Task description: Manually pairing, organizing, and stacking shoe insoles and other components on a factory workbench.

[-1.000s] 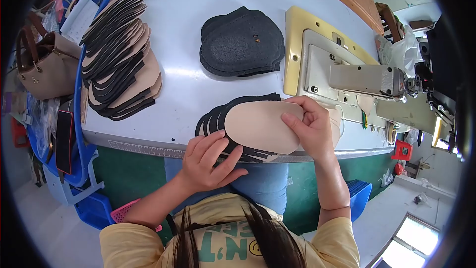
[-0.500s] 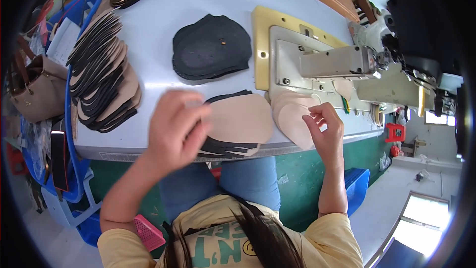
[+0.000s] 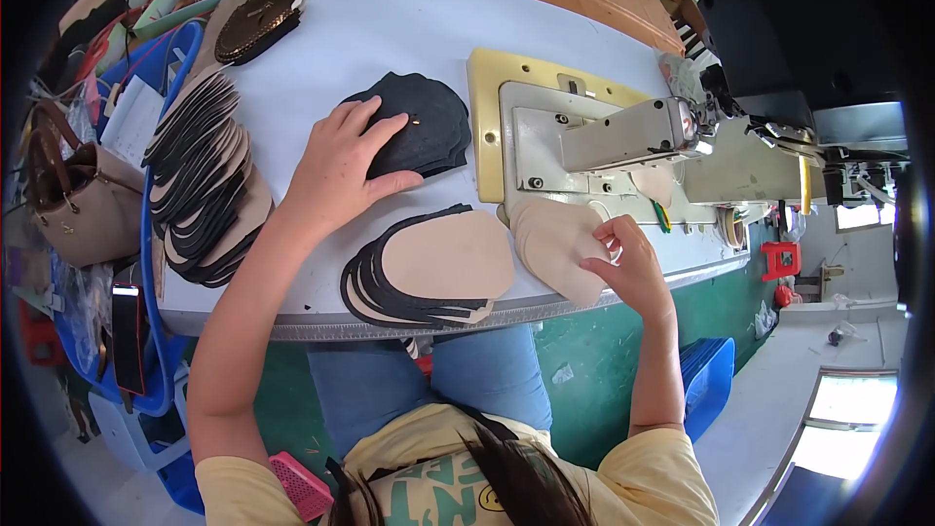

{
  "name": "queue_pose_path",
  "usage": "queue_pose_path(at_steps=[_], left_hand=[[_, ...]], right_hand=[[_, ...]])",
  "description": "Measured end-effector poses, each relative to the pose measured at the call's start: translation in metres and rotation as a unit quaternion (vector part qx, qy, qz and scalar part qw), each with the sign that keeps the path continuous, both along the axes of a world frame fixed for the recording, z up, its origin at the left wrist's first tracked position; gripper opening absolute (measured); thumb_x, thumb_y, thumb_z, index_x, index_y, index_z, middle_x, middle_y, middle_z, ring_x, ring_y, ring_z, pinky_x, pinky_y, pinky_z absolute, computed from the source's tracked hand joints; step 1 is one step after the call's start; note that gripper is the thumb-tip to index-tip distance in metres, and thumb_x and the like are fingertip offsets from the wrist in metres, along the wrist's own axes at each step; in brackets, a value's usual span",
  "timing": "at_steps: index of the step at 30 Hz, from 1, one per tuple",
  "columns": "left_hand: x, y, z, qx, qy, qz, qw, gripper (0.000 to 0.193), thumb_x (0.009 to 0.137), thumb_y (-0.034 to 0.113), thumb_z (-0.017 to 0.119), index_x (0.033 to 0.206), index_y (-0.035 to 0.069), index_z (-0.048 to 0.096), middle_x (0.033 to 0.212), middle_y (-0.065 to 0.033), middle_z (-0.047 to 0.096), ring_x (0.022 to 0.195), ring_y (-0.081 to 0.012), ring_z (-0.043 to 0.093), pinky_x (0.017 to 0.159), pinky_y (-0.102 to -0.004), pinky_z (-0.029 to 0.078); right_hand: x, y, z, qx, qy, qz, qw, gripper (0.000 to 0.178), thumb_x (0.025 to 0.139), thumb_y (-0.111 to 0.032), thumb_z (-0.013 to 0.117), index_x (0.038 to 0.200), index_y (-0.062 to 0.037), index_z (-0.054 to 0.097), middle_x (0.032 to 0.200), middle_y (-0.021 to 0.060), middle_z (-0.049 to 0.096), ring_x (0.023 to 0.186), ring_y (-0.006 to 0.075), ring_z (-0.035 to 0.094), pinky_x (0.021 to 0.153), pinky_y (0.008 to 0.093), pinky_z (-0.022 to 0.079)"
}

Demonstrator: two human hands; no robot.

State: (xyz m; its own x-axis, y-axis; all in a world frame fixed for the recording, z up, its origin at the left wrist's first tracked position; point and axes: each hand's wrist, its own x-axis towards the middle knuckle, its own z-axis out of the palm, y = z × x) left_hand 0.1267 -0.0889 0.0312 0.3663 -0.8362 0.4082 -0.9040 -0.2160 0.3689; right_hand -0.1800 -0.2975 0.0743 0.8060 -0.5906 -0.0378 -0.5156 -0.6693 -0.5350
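At the left, a blue bin [image 3: 167, 358] holds a white sheet [image 3: 133, 122] and clear plastic; a beige handbag [image 3: 83, 203] with brown handles and a dark phone [image 3: 127, 341] are by it, though how far inside they sit I cannot tell. Beyond it, a light green box [image 3: 209, 8] contains brown pieces too jumbled to make out. On the table [image 3: 409, 19], the stack of black pieces [image 3: 429, 127] lies under the fingertips of the left hand [image 3: 341, 161] — its fingers spread, thumb held apart along the near edge. Nearer the person is a fanned pile of black-and-beige pieces [image 3: 448, 253], between the two hands and apart from both. The right hand [image 3: 628, 258] is at the right side of the pale rounded pieces [image 3: 560, 253], fingers bent and thumb toward them; whether it grips one I cannot tell. Both forearms reach forward, the left one farther — the right elbow stays lower, near the table's front edge.
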Motion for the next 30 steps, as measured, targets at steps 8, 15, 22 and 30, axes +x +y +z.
queue_pose_path(at_steps=[8,15,22,30], left_hand=[[-0.009,0.002,-0.011,-0.024,-0.123,0.017,0.992,0.048,0.079,0.025,0.070,0.122,0.005,0.058,0.122,-0.0240,0.056,0.112,-0.0342,0.050,0.092,-0.0444,0.040],[-0.022,0.012,0.018,-0.060,-0.112,0.014,0.992,0.052,0.075,0.001,0.059,0.127,0.007,0.057,0.123,-0.0235,0.056,0.108,-0.0362,0.055,0.091,-0.0449,0.044],[-0.105,0.041,0.021,0.061,-0.010,-0.144,0.988,0.058,0.077,0.032,0.070,0.129,0.010,0.056,0.133,-0.0225,0.047,0.123,-0.0455,0.043,0.101,-0.0572,0.035],[-0.109,0.039,0.004,0.022,-0.028,-0.089,0.995,0.064,0.075,0.047,0.071,0.126,0.012,0.057,0.133,-0.0222,0.047,0.119,-0.0453,0.045,0.096,-0.0549,0.037]], right_hand=[[0.007,-0.009,-0.002,0.017,0.051,0.050,0.997,0.031,0.066,-0.010,0.080,0.081,-0.0033,0.053,0.081,0.0065,0.054,0.076,0.0203,0.052,0.071,0.0320,0.045],[0.009,0.001,0.006,0.021,0.045,-0.009,0.999,0.030,0.069,-0.006,0.077,0.078,-0.0028,0.049,0.071,0.0055,0.053,0.068,0.0179,0.050,0.065,0.0305,0.043],[0.010,0.005,-0.013,-0.024,-0.084,0.005,0.996,0.025,0.071,0.005,0.072,0.077,-0.0019,0.049,0.076,0.0086,0.053,0.069,0.0222,0.053,0.065,0.0332,0.044],[0.002,0.024,-0.027,-0.119,-0.128,-0.031,0.984,0.024,0.073,-0.004,0.074,0.087,-0.0001,0.054,0.083,0.0149,0.059,0.072,0.0351,0.057,0.067,0.0393,0.049]])
